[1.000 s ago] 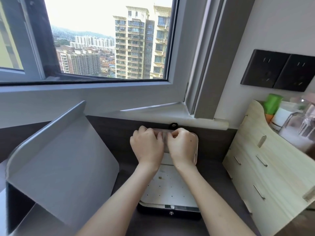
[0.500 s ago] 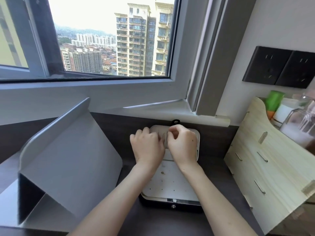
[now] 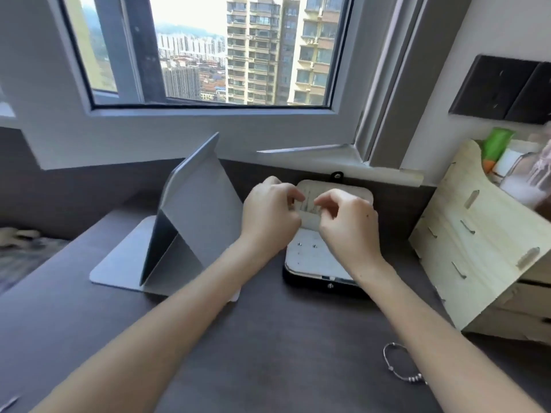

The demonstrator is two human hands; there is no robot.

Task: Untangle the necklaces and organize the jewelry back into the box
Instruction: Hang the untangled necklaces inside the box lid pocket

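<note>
My left hand [image 3: 268, 213] and right hand [image 3: 348, 222], pressed knuckle to knuckle a second ago, have drawn apart over the box [image 3: 316, 260]. The gap between them now shows thin strands [image 3: 310, 201] against its lid. My head has pulled back, so a bracelet [image 3: 399, 368] on the desk [image 3: 268, 338] has come into view.

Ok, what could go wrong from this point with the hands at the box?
The bracelet lies on the desk close beside the right forearm; drawing that arm back could snag or drag it. The small studs in the jewelry box sit close to the right hand and could be knocked loose.
</note>
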